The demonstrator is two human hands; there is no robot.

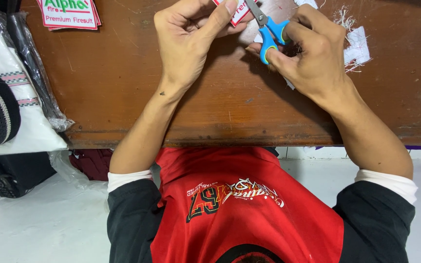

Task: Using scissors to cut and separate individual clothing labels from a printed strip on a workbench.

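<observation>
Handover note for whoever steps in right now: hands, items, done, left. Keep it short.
Left hand: pinches a small red-and-white label at the table's far edge.
Right hand: fingers through the blue-handled scissors, blades pointing at that label.
Brown wooden table: a stack of similar labels sits far left; white trimmings lie right of the right hand.
Done: the trimmings suggest some cutting; I cannot tell whether the stacked labels are finished.
Left: probably the trim on the held label. Its cut edge is hidden.
</observation>
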